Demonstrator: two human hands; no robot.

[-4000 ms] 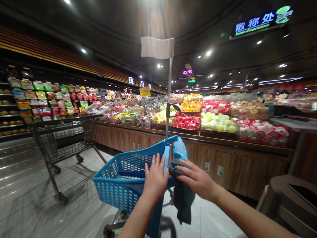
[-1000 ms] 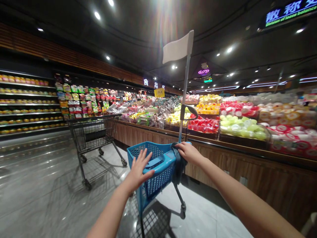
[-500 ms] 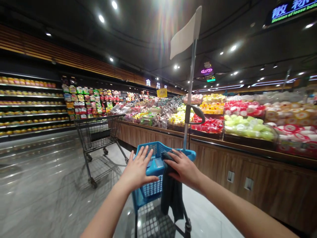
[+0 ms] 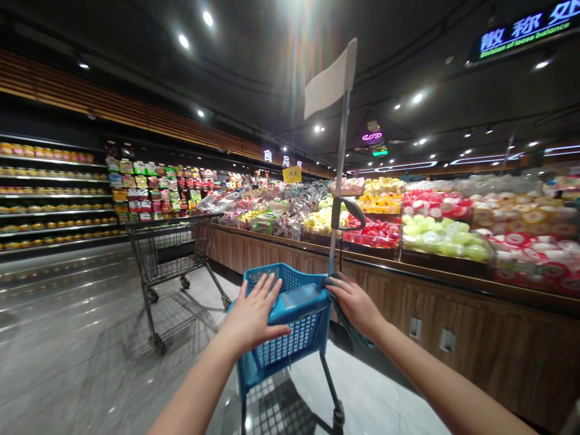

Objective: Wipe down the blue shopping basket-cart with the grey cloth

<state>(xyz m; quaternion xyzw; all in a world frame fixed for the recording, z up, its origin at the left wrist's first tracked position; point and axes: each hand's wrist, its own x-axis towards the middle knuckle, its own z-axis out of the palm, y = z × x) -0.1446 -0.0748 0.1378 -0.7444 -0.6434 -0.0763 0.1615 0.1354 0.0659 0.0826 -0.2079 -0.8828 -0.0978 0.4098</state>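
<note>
A small blue plastic shopping cart (image 4: 304,329) stands right in front of me, its basket walls pierced with holes. My left hand (image 4: 254,311) lies over the left part of its handle bar, fingers spread and nothing in them; whether the palm touches is hard to see. At the right corner of the handle, my right hand (image 4: 357,303) is closed over a dark cloth (image 4: 357,331), pressing it to the blue rim. Part of the cloth hangs behind my wrist. Beside that hand rises a metal pole (image 4: 342,157) with a white flag (image 4: 327,87) and a grey loop handle (image 4: 353,212).
A dark wire shopping cart (image 4: 174,254) stands on the shiny floor to the left. Along the right runs a wood-panelled counter (image 4: 385,293) heaped with colourful packaged goods (image 4: 448,238). Shelves of jars (image 4: 54,193) line the far left wall.
My right hand has slid right along the handle, taking the cloth from the middle to the right corner. The left hand stays spread over the left part. The view has shifted slightly.
</note>
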